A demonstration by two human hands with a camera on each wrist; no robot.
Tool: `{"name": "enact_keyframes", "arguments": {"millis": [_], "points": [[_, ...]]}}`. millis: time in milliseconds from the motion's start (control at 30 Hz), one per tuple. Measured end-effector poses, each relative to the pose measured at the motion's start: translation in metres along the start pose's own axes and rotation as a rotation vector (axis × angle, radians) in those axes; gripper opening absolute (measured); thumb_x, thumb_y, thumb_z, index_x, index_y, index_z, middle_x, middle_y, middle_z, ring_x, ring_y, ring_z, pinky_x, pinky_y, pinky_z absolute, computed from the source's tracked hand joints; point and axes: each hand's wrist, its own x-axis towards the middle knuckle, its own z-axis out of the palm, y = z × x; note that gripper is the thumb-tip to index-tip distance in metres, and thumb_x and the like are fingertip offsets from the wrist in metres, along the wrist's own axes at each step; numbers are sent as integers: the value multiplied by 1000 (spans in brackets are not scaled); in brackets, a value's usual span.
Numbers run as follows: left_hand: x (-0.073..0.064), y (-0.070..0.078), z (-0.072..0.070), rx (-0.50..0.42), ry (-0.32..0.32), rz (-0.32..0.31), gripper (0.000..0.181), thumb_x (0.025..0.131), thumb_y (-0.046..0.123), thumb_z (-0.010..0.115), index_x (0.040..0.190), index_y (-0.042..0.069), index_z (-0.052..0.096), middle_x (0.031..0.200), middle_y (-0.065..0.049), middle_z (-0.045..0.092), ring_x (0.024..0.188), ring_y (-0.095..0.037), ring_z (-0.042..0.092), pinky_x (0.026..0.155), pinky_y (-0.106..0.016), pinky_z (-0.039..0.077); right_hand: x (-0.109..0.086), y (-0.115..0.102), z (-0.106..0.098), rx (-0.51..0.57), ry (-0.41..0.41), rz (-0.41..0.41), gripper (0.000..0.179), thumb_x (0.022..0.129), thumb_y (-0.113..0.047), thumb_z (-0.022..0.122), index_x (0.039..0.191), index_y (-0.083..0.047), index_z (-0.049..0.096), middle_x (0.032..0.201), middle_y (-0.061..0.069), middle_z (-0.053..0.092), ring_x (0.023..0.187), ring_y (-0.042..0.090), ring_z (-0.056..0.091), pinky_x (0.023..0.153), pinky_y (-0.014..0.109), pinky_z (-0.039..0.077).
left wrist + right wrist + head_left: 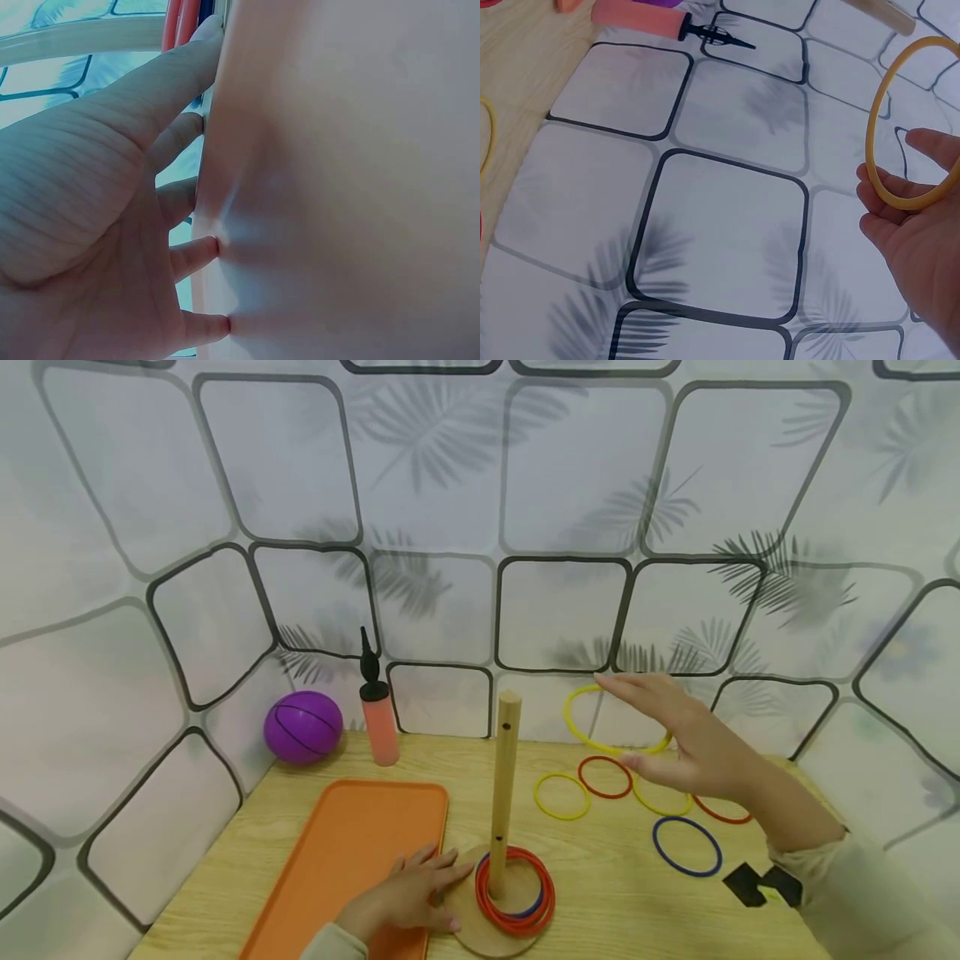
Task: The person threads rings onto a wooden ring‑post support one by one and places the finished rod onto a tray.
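Observation:
My right hand [693, 747] is raised at the right, fingers extended and thumb spread apart from them. A yellow ring [576, 727] is up off the table beside its fingers, partly hidden behind them in the head view. In the right wrist view the ring [872, 135] overlaps the spread fingers, with no pinch showing. My left hand [408, 893] lies with spread fingers across the orange tray's edge, its fingertips on the round wooden base [468, 914]. From that base rises an upright wooden post [504, 785]. Red rings [550, 893] and a blue ring [534, 907] lie around its foot.
The orange tray [360, 835] lies left of the base. A purple ball [303, 727] and a coral pump [380, 727] stand at the back left. On the table's right lie yellow rings [536, 797], red rings [581, 777], a blue ring [655, 843]. A patterned curtain [435, 610] encloses the table.

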Motion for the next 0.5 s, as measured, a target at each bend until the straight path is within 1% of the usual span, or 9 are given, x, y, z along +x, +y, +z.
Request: {"name": "enact_keyframes", "arguments": {"millis": [100,167,233,333,433,500], "points": [[1,-1,0,2,-3,-6,70,80,42,72,143,26,45,149,-16,34,138,-46,18,99,-72,13,10,-5,-5,8,14,-35,72,81,-13,67,146,-9,36,142,8,43,128,22,36,98,57,29],[1,0,-1,-2,-6,-7,70,80,41,73,143,26,45,149,-16,35,138,-46,17,99,-73,12,16,-8,-7,15,32,-62,70,83,-15,66,146,-8,37,142,9,44,130,22,36,103,58,24],[1,0,-1,-4,-8,-5,70,80,40,73,143,25,45,149,-16,35,138,-47,17,98,-73,12,23,-12,-9,31,47,-84,69,84,-18,65,145,-8,37,143,8,44,130,22,36,104,53,24],[1,0,-2,-5,-11,-4,70,80,40,73,143,24,45,149,-16,34,138,-47,17,98,-73,12,33,-17,-10,50,55,-106,66,87,-23,64,145,-8,38,144,6,43,131,23,35,108,52,19],[1,0,-2,-6,-16,-7,70,81,40,73,143,24,45,150,-16,34,138,-47,17,99,-73,12,43,-23,-9,65,52,-113,66,87,-25,64,146,-10,37,145,4,43,130,23,37,104,49,25],[1,0,-2,-6,-19,-8,70,81,41,72,143,25,44,150,-15,34,138,-47,17,99,-73,12,48,-27,-7,65,51,-111,67,87,-25,64,146,-11,37,144,5,43,129,23,37,102,50,28]]}}
